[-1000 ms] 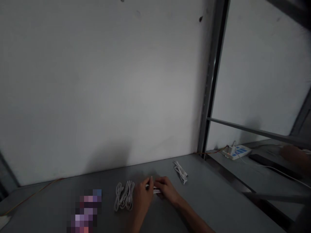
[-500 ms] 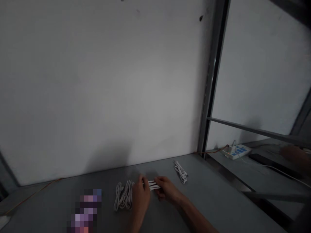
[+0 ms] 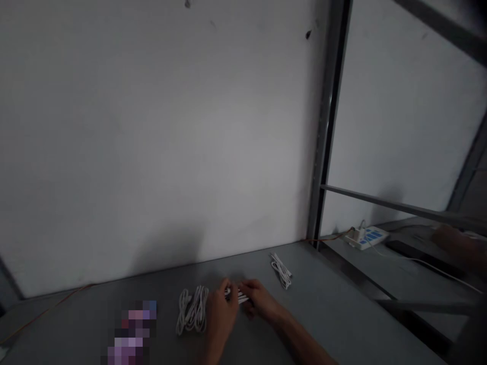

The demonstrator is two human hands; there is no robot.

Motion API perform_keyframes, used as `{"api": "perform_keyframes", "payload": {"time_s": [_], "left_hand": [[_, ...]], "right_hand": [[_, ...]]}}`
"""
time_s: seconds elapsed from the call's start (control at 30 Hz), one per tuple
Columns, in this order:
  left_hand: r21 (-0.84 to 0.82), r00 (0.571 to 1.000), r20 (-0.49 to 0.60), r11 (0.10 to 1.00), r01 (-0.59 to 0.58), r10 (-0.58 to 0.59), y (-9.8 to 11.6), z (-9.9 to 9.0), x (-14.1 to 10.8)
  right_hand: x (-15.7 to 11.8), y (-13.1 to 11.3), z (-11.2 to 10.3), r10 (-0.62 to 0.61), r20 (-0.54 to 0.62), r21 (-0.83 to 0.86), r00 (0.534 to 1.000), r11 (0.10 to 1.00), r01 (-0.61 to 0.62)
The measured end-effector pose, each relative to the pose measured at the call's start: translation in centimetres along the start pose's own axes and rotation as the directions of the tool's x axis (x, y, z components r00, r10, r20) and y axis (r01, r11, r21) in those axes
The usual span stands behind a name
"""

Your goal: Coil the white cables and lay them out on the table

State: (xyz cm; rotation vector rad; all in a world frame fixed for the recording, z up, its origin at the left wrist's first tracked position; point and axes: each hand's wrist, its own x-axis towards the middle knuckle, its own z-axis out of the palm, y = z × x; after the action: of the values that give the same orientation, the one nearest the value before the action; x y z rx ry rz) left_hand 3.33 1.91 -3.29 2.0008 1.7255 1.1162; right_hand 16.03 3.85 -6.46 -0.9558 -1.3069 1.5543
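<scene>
My left hand point(image 3: 221, 317) and right hand point(image 3: 258, 299) are closed on a folded bundle of white cable point(image 3: 239, 295), pinching it from either end over the grey tabletop point(image 3: 342, 314). A coiled white cable point(image 3: 192, 310) lies just left, with a smaller white bundle point(image 3: 280, 270) just beyond. In this dim light, I judge a slackened grip could let the loops spring loose and snag that coil.

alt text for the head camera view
The person's left hand and right hand hold a small white cable bundle between them over a gray table. A coiled white cable lies to its left and another white cable bundle beyond it. Farther right are a white power strip and another person's hand.
</scene>
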Motion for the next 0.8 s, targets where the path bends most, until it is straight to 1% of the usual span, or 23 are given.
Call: {"api": "perform_keyframes", "payload": {"time_s": [0.13, 0.2, 0.27, 0.33, 0.4, 0.53, 0.6, 0.7, 0.73, 0.8], "left_hand": [[0.100, 0.994, -0.112, 0.995, 0.012, -0.001, -0.1, -0.2, 0.0], [0.118, 0.991, -0.132, 0.993, 0.024, -0.009, -0.3, -0.3, 0.1], [0.104, 0.992, -0.129, 0.994, 0.025, -0.011, -0.4, -0.4, 0.2], [0.062, 0.995, -0.096, 0.998, 0.015, -0.009, -0.4, -0.5, 0.4], [0.011, 0.999, -0.052, 1.000, 0.002, -0.002, -0.3, -0.5, 0.4], [-0.052, 0.998, 0.060, 0.999, -0.001, 0.004, 0.2, -0.3, 0.2], [-0.074, 0.994, 0.108, 0.997, -0.015, 0.023, 0.6, -0.2, -0.1], [-0.091, 0.978, 0.189, 0.993, -0.076, 0.092, 1.3, -0.3, -0.4], [-0.090, 0.968, 0.222, 0.991, -0.099, 0.117, 1.5, -0.3, -0.5], [-0.085, 0.952, 0.265, 0.987, -0.136, 0.154, 1.8, -0.6, -0.6]], "right_hand": [[-0.1, -0.2, 0.2, -0.004, 0.034, -0.006, 0.999, 1.000, 0.004], [-0.3, -0.4, 0.3, 0.033, 0.038, -0.010, 0.999, 0.999, -0.032], [-0.4, -0.5, 0.3, 0.073, 0.013, -0.016, 0.997, 0.997, -0.073], [-0.4, -0.4, 0.2, 0.084, -0.055, -0.025, 0.995, 0.996, -0.086], [-0.2, -0.1, 0.2, 0.077, -0.147, -0.044, 0.986, 0.995, -0.084], [0.5, 0.3, -0.1, 0.041, -0.321, -0.136, 0.946, 0.987, -0.089], [0.6, 0.4, -0.3, -0.006, -0.401, -0.234, 0.916, 0.968, -0.096], [0.6, 0.3, -0.8, -0.125, -0.522, -0.390, 0.844, 0.915, -0.106], [0.6, 0.2, -1.0, -0.171, -0.538, -0.433, 0.826, 0.896, -0.097], [0.6, 0.3, -1.2, -0.253, -0.515, -0.499, 0.819, 0.865, -0.046]]}}
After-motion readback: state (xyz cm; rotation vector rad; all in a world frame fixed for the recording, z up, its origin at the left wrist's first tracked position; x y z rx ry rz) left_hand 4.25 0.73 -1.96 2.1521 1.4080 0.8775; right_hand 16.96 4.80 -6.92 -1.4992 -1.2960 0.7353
